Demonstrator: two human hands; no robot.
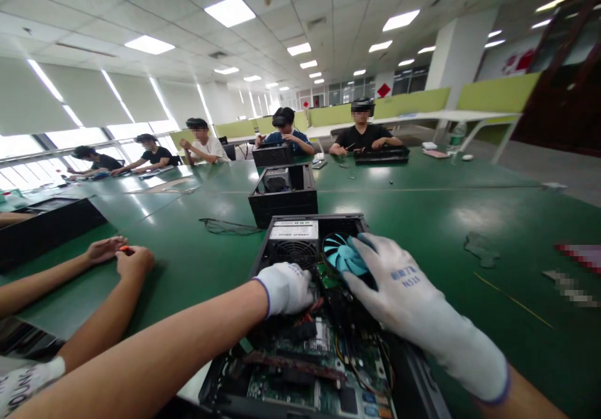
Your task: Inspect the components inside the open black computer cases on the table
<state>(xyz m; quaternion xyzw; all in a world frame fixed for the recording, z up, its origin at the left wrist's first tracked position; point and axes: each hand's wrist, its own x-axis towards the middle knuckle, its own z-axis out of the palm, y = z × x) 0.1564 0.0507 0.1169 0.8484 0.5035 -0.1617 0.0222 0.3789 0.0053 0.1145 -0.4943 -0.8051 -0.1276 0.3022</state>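
An open black computer case (425, 375) lies in front of me, its green motherboard (277, 389) and loose cables exposed. My right hand (397, 281), in a white glove, grips the right side of a blue-bladed cooling fan (339, 253), thumb below and fingers over the top edge. My left hand (287, 287), also gloved, reaches into the case just below the power supply (295, 230). Its fingers are curled down among the cables, and their tips are hidden, so what they hold does not show. A small green circuit board (327, 276) sits between both hands.
Another black case (283, 201) stands right behind mine on the green table (206, 284). At left, a co-worker's hands (123, 257) hold a small orange item beside a black panel (51, 228). Thin black cables (225, 226) and a yellow strip (511, 300) lie on the table. Several people sit opposite.
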